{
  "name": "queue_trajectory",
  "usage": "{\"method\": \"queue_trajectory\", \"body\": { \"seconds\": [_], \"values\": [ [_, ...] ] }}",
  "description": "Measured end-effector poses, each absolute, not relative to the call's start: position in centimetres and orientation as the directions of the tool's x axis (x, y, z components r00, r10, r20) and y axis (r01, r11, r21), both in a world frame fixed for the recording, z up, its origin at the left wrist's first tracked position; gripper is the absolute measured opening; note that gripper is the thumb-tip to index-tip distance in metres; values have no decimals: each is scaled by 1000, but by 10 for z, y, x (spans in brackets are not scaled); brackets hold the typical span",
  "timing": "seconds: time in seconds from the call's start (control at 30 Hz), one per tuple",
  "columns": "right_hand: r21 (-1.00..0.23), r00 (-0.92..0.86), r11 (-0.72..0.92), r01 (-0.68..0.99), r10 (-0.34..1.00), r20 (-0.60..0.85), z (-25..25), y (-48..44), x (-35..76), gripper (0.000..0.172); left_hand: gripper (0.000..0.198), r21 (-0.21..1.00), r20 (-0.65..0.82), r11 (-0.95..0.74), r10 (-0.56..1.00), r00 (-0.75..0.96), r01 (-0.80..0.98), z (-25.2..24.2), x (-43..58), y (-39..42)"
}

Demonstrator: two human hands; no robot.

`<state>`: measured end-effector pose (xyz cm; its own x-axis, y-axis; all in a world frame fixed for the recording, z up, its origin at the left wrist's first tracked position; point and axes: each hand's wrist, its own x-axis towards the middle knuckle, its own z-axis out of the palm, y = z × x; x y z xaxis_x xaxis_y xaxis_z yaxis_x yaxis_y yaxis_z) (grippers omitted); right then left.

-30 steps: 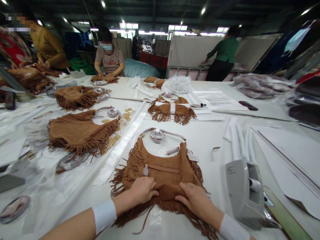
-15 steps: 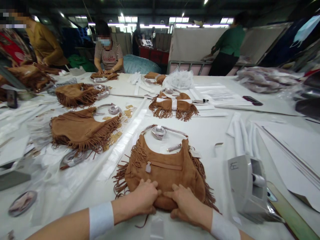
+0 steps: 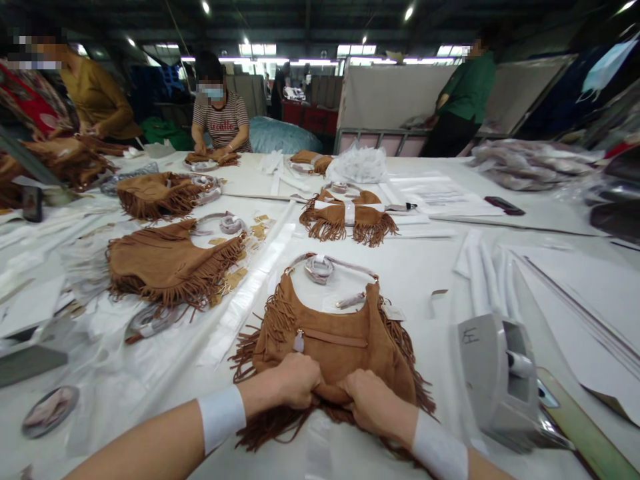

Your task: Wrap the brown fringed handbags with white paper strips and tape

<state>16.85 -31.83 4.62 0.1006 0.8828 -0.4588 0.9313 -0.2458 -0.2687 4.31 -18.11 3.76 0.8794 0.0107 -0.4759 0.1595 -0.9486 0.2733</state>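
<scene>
My left hand point(image 3: 300, 380) and right hand point(image 3: 369, 398) pinch the lower edge of the brown suede fringed bag point(image 3: 333, 353) between them. Its curved handle point(image 3: 353, 265) looks already wrapped; no white band point(image 3: 349, 213) shows across it, unlike the smaller-looking brown fringed bag point(image 3: 329, 214) beyond my hands.

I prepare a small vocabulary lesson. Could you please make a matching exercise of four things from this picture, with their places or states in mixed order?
1. tape dispenser
2. front bag
3. banded bag
4. wrist bands

A. beyond the front bag
B. right of the right hand
C. white and worn
D. held by left hand and right hand

Pairs: 1-B, 2-D, 3-A, 4-C
</scene>
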Motion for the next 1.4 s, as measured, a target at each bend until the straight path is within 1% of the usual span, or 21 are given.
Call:
{"method": "queue_trajectory", "body": {
  "seconds": [0.07, 0.13, 0.17, 0.23, 0.3, 0.33, 0.43, 0.5, 0.6, 0.73, 0.83, 0.93, 1.03, 1.2, 1.27, 1.4],
  "values": [
    [-270, 75, -212, 939, 894, -441, 46, -321, 164, 39, 30, 273, -469, -950, 9, 883, 155, 36, 39, -185],
    [-291, 45, -182, 939, 905, -423, 46, -322, 164, 40, 42, 302, -464, -941, -9, 886, 149, 33, 38, -183],
    [-308, 34, -176, 935, 909, -416, 47, -322, 165, 37, 44, 336, -469, -929, -24, 883, 154, 31, 39, -181],
    [-333, 38, -190, 923, 910, -414, 47, -324, 169, 26, 38, 412, -495, -894, -55, 867, 178, 27, 42, -174],
    [-322, 89, -240, 916, 904, -419, 46, -328, 175, 11, 30, 470, -514, -858, -74, 855, 208, 22, 45, -166],
    [-302, 128, -272, 914, 898, -421, 46, -331, 178, 8, 27, 489, -515, -845, -77, 854, 219, 20, 46, -162],
    [-256, 237, -366, 895, 875, -421, 42, -343, 190, 21, 24, 527, -505, -813, -63, 861, 249, 15, 44, -154],
    [-273, 266, -398, 876, 870, -416, 38, -351, 196, 25, 22, 561, -492, -782, -50, 869, 273, 13, 38, -150],
    [-314, 274, -401, 861, 884, -378, 30, -361, 202, 25, 17, 602, -470, -739, -22, 883, 302, 12, 23, -145],
    [-291, 286, -375, 880, 909, -305, 14, -365, 205, 30, 17, 619, -426, -707, 63, 902, 341, 14, -3, -143],
    [-298, 264, -341, 892, 926, -270, 1, -364, 208, 33, 21, 564, -350, -724, 226, 909, 397, 12, -18, -143],
    [-289, 269, -327, 900, 937, -223, -10, -365, 210, 34, 30, 429, -329, -775, 343, 880, 463, 4, -22, -144],
    [-261, 281, -314, 913, 947, -156, -19, -367, 210, 40, 34, 327, -360, -810, 368, 857, 486, -2, -15, -143],
    [-233, 324, -324, 917, 945, -39, -33, -368, 208, 54, 35, 248, -425, -827, 375, 824, 505, -1, 2, -141],
    [-203, 377, -373, 905, 926, -21, -36, -366, 206, 56, 38, 218, -454, -833, 375, 808, 509, 0, 7, -140],
    [-114, 507, -506, 855, 862, -24, -39, -358, 200, 53, 43, 176, -504, -833, 381, 775, 524, -2, 14, -138]
  ]
}}
